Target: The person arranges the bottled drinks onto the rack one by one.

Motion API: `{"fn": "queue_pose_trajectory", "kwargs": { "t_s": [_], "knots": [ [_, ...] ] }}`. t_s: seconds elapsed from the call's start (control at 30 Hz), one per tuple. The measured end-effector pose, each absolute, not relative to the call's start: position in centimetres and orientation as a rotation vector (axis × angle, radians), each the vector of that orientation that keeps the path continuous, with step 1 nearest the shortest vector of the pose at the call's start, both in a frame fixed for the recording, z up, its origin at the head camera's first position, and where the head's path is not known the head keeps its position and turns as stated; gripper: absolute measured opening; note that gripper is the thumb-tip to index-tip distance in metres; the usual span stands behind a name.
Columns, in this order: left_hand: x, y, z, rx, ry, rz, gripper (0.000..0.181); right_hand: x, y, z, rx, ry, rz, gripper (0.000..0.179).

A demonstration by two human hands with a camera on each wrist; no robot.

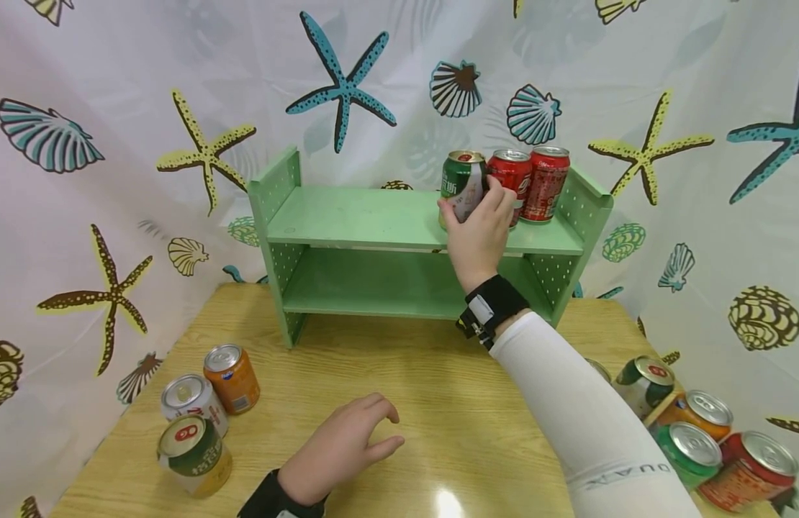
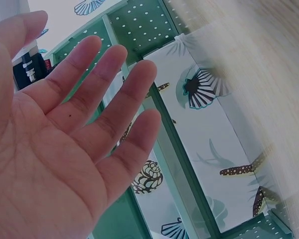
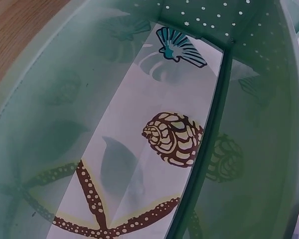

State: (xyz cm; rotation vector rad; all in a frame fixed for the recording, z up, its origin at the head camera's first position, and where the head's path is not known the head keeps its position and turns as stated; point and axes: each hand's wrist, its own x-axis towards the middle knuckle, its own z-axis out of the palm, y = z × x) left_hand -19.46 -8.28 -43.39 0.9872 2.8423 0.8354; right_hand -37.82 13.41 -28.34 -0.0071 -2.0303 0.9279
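On the upper shelf my right hand (image 1: 480,237) grips a green and white drink can (image 1: 462,187), its thumb at the left side and its fingers at the right. The can stands upright beside a red can (image 1: 511,173), and another red can (image 1: 545,183) is at the far right. Above the front of the table is my left hand (image 1: 344,446), with nothing in it. In the left wrist view the left palm (image 2: 45,169) faces the camera with fingers spread. The right wrist view shows mostly shelf, the held can hidden.
The green two-tier shelf (image 1: 348,216) stands at the back of the wooden table (image 1: 373,367). On the left are an orange can (image 1: 234,381), a white can (image 1: 201,403) and a green-yellow can (image 1: 195,460). Several cans, including a red one (image 1: 749,475), stand at right, partly behind the right sleeve.
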Motion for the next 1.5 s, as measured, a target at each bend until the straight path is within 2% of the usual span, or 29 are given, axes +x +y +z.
{"fn": "queue_pose_trajectory", "kwargs": {
  "t_s": [0.33,0.77,1.07,1.23,1.5],
  "knots": [
    [-19.3,-8.7,-43.0,0.913,2.885,0.875,0.019,-36.3,14.2,-29.1,0.080,-2.061,0.980,0.077],
    [-19.8,-10.8,-41.2,0.665,3.151,0.855,0.015,-33.3,15.9,-30.4,0.259,-2.081,0.779,0.054],
    [-20.6,-13.6,-39.6,0.606,3.418,0.871,0.016,-30.5,17.4,-31.8,0.408,-2.110,0.782,0.046],
    [-21.3,-15.9,-39.2,0.449,3.475,0.832,0.024,-29.0,18.2,-33.2,0.517,-2.137,0.765,0.048],
    [-21.6,-19.4,-39.2,0.064,3.531,0.713,0.053,-27.2,18.8,-35.6,0.625,-2.147,0.738,0.046]
  ]
}}
